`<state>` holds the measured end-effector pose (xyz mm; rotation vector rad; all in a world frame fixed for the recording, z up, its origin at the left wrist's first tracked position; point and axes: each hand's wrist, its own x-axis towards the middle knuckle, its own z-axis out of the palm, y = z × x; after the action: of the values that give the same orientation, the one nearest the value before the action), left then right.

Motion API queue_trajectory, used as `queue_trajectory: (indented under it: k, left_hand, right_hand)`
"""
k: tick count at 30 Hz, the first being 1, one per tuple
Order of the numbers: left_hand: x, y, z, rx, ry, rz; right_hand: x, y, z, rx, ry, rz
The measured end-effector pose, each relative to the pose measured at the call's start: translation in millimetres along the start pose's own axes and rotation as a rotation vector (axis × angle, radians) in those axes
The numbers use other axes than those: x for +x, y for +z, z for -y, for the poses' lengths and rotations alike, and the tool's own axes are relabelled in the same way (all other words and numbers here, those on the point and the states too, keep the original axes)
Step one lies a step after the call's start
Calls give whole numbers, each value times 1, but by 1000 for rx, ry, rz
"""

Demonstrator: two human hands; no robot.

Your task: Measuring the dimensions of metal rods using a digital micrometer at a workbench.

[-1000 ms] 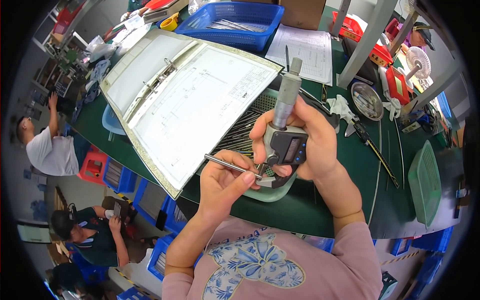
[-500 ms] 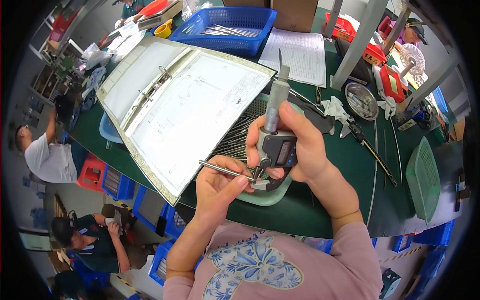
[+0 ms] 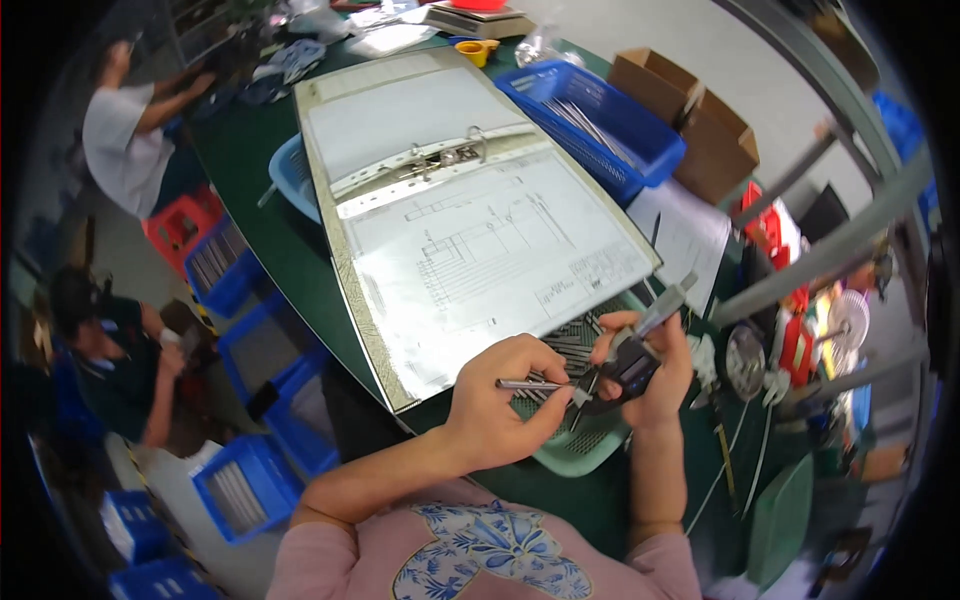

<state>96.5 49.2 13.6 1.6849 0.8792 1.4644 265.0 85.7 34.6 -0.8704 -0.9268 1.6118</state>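
The left hand (image 3: 503,405) is pinching a slim metal rod (image 3: 522,384) between thumb and fingers, while the right hand (image 3: 662,388) is gripping a digital micrometer (image 3: 632,364); the two hands are working close together above a green basket (image 3: 582,466). The rod is looking straight, smooth and silvery grey, with one blunt end pointing left, and is lying nearly level beside the micrometer's frame. The micrometer is showing a dark body and a grey barrel slanting up to the right. The rod's other end is disappearing at the left fingertips, so I cannot tell whether it is sitting between the measuring faces. The display is appearing too dark to read, the right hand is hiding part of the tool, and the open ring binder (image 3: 470,270) is covering part of the basket
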Motion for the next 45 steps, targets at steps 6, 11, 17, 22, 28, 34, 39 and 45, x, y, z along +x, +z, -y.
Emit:
queue_trajectory:
  k: [6,11,17,22,28,34,39,45]
  left_hand:
    - [0,-17,8,-109,-205,-118]
    - [-8,-32,12,-169,-361,2]
    - [-7,-29,16,-243,-328,-45]
    - [-6,-28,17,-188,-309,-24]
    - [-6,-29,17,-151,-362,28]
    - [-3,-30,15,-209,-385,48]
    - [-4,-28,17,-233,-347,45]
    - [-3,-29,18,-206,-293,21]
  right_hand:
    - [9,7,-13,11,142,72]
    - [9,2,-14,-104,164,52]
    - [11,-1,-16,-176,223,21]
    - [10,-3,-18,-217,192,34]
    - [10,-3,-21,-295,166,39]
    - [10,0,-17,-285,170,45]
    - [10,-1,-17,-256,196,43]
    - [11,2,-18,-253,211,52]
